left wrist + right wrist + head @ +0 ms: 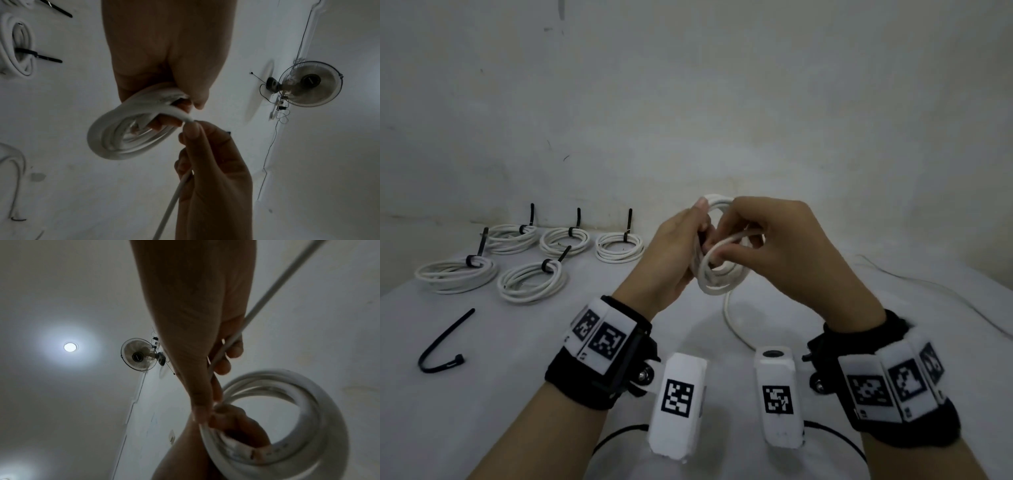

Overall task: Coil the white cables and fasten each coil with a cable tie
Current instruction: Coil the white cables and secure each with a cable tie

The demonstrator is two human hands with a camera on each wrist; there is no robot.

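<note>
My left hand [697, 240] grips a white cable coil [717, 274] held up above the table; in the left wrist view the left hand's fingers [170, 120] curl through the coil [121, 138]. My right hand [722, 251] pinches the same cable's strand right at the coil, seen in the right wrist view as the strand [265, 295] running through the right hand's fingers [220, 366]. The cable's loose tail [731, 318] hangs down onto the table. A loose black cable tie [443, 344] lies at the front left.
Several coils tied with black ties [530, 279] lie at the back left of the white table [517, 394]. A thin wire [928, 286] trails across the right side. A wall stands close behind. A wall fan [310, 83] hangs overhead.
</note>
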